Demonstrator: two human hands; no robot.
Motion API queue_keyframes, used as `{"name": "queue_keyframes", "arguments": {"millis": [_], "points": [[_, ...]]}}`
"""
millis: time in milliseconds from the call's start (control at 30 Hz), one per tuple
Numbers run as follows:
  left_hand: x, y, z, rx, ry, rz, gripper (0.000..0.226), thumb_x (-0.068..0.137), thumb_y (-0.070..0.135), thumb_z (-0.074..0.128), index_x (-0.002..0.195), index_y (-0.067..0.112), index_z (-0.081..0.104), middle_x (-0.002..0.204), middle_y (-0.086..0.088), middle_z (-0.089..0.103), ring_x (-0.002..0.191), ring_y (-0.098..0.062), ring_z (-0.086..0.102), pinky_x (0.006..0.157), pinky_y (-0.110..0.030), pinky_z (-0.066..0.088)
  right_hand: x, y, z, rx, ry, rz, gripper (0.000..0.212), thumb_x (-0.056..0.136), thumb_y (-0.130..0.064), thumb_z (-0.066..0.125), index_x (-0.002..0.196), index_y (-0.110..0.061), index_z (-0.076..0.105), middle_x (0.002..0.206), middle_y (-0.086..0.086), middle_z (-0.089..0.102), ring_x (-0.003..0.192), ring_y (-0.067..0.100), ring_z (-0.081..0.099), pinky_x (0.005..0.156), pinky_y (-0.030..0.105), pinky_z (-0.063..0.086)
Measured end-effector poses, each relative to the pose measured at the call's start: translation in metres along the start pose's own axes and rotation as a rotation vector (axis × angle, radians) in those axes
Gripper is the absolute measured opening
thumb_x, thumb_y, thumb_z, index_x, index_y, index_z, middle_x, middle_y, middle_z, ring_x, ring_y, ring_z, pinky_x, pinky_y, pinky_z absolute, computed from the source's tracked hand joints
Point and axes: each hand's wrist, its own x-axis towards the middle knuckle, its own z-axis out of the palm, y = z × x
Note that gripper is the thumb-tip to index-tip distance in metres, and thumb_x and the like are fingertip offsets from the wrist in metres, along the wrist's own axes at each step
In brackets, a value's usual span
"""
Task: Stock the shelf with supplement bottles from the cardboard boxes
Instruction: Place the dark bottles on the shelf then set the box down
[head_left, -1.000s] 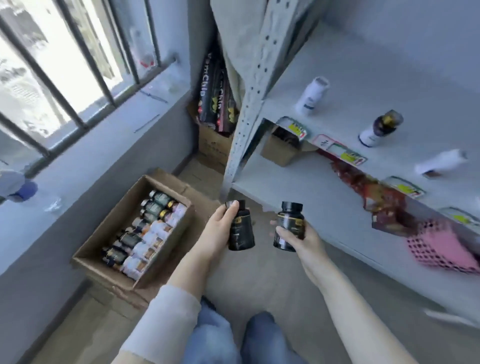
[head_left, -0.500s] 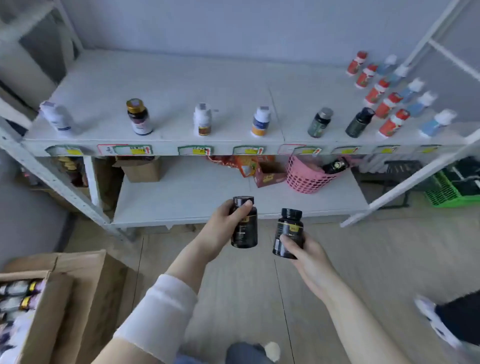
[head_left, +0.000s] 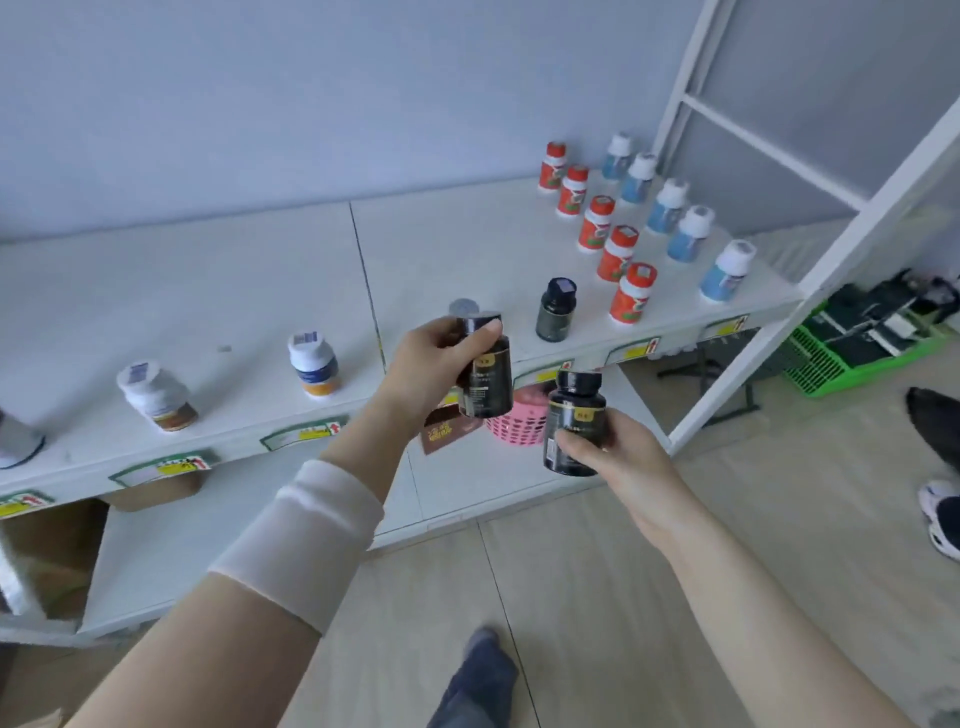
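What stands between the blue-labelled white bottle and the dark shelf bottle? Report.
Head view: a grey-capped bottle, half hidden behind the left hand's black bottle.

A pink basket (head_left: 514, 430) sits just beside a brown packet (head_left: 445, 435). Off to the right, a green crate (head_left: 823, 366) of dark items rests on the pale wood floor (head_left: 623, 597), near a white-and-black sneaker (head_left: 941, 513).

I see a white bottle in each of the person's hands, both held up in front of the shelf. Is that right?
Not quite: the bottles are black, not white. In the head view the left hand grips a black bottle and the right hand grips a second black bottle, both held up in front of the shelf.
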Motion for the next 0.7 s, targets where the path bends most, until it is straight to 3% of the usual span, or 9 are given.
{"name": "queue_keyframes", "arguments": {"millis": [100, 200, 367, 500, 567, 633, 700], "points": [[0.058, 0.019, 0.012, 0.06, -0.017, 0.029, 0.006, 0.084, 0.028, 0.068, 0.08, 0.025, 0.065, 0.086, -0.001, 0.068, 0.081, -0.018, 0.061, 0.081, -0.034, 0.051, 0.048, -0.023, -0.019, -0.05, 0.011, -0.002, 0.03, 0.077, -0.02, 0.074, 0.105, -0.019, 0.064, 0.11, 0.002, 0.069, 0.107, 0.017, 0.061, 0.096, 0.033, 0.046], [0.118, 0.03, 0.02, 0.138, -0.015, 0.043, 0.017, 0.081, 0.029, 0.072, 0.093, 0.019, 0.068, 0.089, -0.002, 0.067, 0.077, -0.015, 0.058, 0.078, -0.03, 0.046, 0.095, -0.046, -0.036, -0.091, 0.035, -0.032, 0.036, 0.075, -0.018, 0.075, 0.107, -0.019, 0.061, 0.109, 0.001, 0.068, 0.102, 0.012, 0.062, 0.083, 0.023, 0.047], [0.211, 0.036, 0.033, 0.248, 0.004, 0.05, 0.025, 0.076, 0.03, 0.076, 0.095, 0.017, 0.067, 0.084, 0.003, 0.064, 0.077, -0.014, 0.057, 0.081, -0.034, 0.05, 0.17, -0.072, -0.062, -0.169, 0.038, -0.05, 0.041, 0.072, -0.016, 0.077, 0.107, -0.021, 0.056, 0.106, -0.002, 0.066, 0.103, 0.014, 0.061, 0.091, 0.029, 0.046], [0.275, 0.036, 0.04, 0.341, 0.055, 0.069, 0.027, 0.076, 0.029, 0.076, 0.098, 0.018, 0.066, 0.09, 0.001, 0.064, 0.083, -0.016, 0.056, 0.068, -0.023, 0.042, 0.24, -0.083, -0.074, -0.241, -0.011, -0.079, 0.05, 0.069, -0.016, 0.079, 0.112, -0.017, 0.053, 0.107, 0.0, 0.064, 0.102, 0.017, 0.06, 0.084, 0.024, 0.047], [0.303, 0.032, 0.043, 0.38, 0.113, 0.089, 0.03, 0.076, 0.028, 0.075, 0.102, 0.016, 0.066, 0.09, 0.003, 0.062, 0.083, -0.014, 0.054, 0.064, -0.017, 0.04, 0.271, -0.088, -0.075, -0.295, -0.042, -0.097, 0.053, 0.068, -0.017, 0.08, 0.113, -0.018, 0.052, 0.108, -0.001, 0.063, 0.102, 0.018, 0.06, 0.088, 0.028, 0.048], [0.333, 0.029, 0.044, 0.401, 0.151, 0.108, 0.034, 0.077, 0.025, 0.075, 0.107, 0.014, 0.065, 0.091, 0.004, 0.06, 0.084, -0.012, 0.053, 0.062, -0.013, 0.038, 0.3, -0.091, -0.073, -0.345, -0.062, -0.135, 0.058, 0.066, -0.02, 0.081, 0.116, -0.018, 0.052, 0.108, -0.003, 0.062, 0.103, 0.017, 0.059, 0.091, 0.031, 0.048], [0.366, 0.028, 0.04, 0.415, 0.177, 0.118, 0.036, 0.077, 0.024, 0.075, 0.11, 0.012, 0.064, 0.091, 0.005, 0.059, 0.085, -0.012, 0.052, 0.062, -0.012, 0.038, 0.33, -0.097, -0.067, -0.399, -0.074, -0.178, 0.057, 0.066, -0.021, 0.082, 0.113, -0.017, 0.052, 0.104, -0.004, 0.06, 0.098, 0.015, 0.058, 0.085, 0.025, 0.046]]}}
